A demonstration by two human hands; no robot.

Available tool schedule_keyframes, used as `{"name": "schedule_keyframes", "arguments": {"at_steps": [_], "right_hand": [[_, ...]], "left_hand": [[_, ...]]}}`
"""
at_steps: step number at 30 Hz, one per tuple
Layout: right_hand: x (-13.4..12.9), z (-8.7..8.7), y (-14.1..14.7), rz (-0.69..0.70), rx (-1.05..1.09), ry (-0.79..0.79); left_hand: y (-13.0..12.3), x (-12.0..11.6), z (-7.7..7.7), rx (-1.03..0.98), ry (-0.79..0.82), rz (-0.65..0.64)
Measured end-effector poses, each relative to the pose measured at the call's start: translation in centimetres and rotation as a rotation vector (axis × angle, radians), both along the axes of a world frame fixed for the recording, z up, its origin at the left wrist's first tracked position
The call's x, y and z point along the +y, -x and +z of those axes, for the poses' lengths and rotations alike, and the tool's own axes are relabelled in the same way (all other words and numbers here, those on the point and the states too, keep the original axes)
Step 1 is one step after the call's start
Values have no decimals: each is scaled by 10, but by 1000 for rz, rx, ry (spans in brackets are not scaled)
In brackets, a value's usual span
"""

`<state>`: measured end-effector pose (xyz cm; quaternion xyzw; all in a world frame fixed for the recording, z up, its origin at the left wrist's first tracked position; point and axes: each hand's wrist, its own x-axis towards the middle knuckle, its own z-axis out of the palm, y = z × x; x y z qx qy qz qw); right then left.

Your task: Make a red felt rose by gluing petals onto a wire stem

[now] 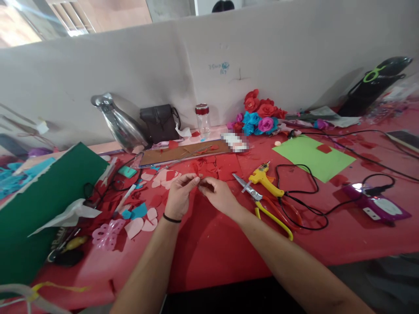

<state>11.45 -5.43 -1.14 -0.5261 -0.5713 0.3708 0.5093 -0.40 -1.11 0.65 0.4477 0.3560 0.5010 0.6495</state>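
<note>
My left hand [180, 194] and my right hand [218, 194] meet above the middle of the red table [209, 257]. The fingertips of both are pinched together around something small that looks red and is mostly hidden. Red scraps [212, 165] lie just beyond my fingers. Pink paper petals [135, 227] and blue pieces [139, 211] are scattered left of my left hand. On the right of my right hand lie scissors [258, 196] with red and yellow handles and a yellow glue gun [264, 178].
A green board [42, 209] leans at the left. Along the back stand a steel jug [119, 124], a dark bag [160, 123], a glass jar [203, 120] and paper flowers [262, 115]. Cables run to a purple power strip [376, 205] beyond light green paper [314, 156].
</note>
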Motion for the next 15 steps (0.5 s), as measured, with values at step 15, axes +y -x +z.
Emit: {"name": "schedule_keyframes", "arguments": {"at_steps": [15], "right_hand": [[-3,6,-5,-164,74,-32]], "left_hand": [[3,4,-7,-9,56,11]]}}
